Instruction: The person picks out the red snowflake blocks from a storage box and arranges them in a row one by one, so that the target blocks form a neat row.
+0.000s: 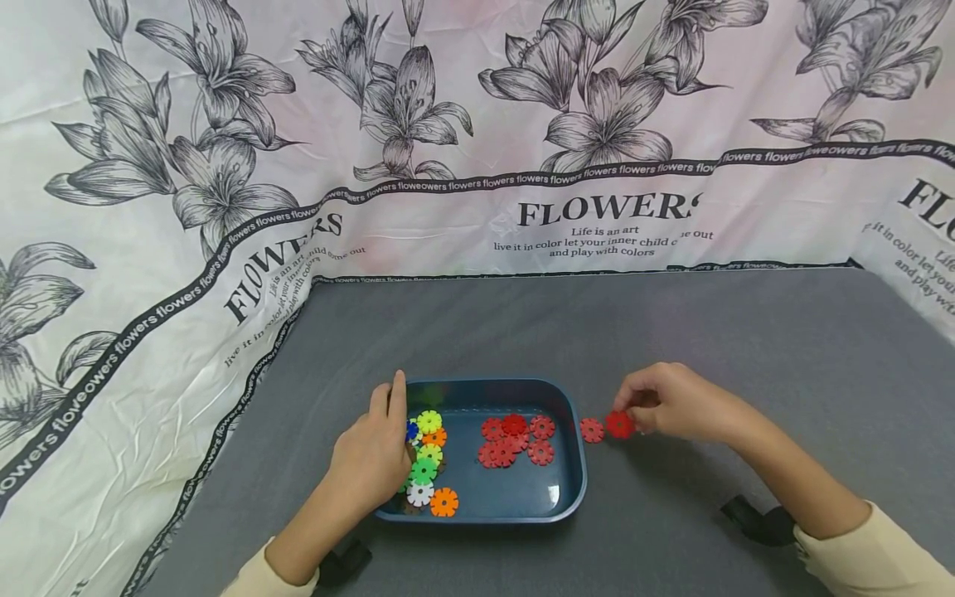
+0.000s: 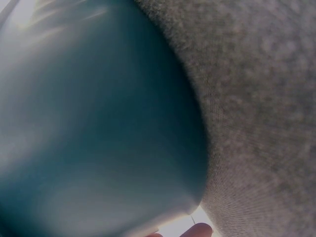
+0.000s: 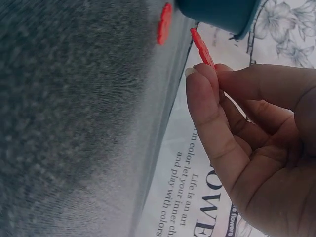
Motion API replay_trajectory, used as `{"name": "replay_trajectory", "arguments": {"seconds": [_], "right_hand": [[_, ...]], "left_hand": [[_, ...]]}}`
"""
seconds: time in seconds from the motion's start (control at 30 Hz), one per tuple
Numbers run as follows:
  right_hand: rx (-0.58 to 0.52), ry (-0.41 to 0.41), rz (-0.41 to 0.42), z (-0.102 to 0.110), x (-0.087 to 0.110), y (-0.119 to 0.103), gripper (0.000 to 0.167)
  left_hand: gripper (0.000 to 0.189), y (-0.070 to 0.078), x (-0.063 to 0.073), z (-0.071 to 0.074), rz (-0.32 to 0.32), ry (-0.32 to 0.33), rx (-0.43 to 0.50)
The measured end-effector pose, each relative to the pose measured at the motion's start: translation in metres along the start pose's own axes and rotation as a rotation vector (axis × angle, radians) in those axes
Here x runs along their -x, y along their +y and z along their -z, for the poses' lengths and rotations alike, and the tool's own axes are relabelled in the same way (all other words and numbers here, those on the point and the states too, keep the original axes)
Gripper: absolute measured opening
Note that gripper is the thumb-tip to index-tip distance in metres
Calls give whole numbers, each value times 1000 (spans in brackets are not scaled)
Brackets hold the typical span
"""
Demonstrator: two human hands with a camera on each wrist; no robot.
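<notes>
Nine red discs show: about seven lie inside the one blue tray, one red disc is just beside the tray's right edge, and one, the held disc, is in the right hand. The group of red discs gathers right of the tray's middle, some overlapping (so the count there is not quite certain).

At the tray's left edge is a mixed pile with two orange discs, one white disc, one blue disc and several yellow and green discs (part of this pile is hidden by the hand).

The held disc is bright red, flat and thin, with a notched rim like petals. It is raised on edge, beyond the tray's right edge, with the thumb and a finger pinching it.

The left hand rests on the tray's left edge, one finger stretched toward the back left corner; how its other fingers lie, I cannot tell. The tray stands on the grey tabletop, well apart from its back edge, where one flower-printed cloth rises.
</notes>
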State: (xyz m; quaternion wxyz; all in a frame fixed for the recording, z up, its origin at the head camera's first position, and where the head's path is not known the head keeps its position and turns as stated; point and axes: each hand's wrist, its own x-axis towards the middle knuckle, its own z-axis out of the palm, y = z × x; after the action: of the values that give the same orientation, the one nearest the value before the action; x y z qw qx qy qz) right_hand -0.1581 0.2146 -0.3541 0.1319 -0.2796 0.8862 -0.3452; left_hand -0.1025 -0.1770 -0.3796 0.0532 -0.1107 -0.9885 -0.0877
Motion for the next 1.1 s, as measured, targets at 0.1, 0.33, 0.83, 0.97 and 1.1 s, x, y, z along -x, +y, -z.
{"name": "replay_trajectory", "arguments": {"seconds": [0.1, 0.33, 0.83, 0.97, 1.1], "right_hand": [[-2, -13, -12, -2, -2, 3, 20], [-56, -56, -41, -3, -3, 7, 22], [-138, -105, -75, -2, -6, 20, 17], [-142, -119, -61, -2, -7, 22, 14], [-104, -112, -32, -2, -7, 22, 13]], "left_hand": [[80, -1, 0, 0, -1, 1, -3], [80, -1, 0, -1, -9, 14, -8], [79, -1, 2, -2, -34, 51, -17], [78, -1, 2, -2, -39, 58, -17], [78, -1, 2, -2, -41, 58, -16]]}}
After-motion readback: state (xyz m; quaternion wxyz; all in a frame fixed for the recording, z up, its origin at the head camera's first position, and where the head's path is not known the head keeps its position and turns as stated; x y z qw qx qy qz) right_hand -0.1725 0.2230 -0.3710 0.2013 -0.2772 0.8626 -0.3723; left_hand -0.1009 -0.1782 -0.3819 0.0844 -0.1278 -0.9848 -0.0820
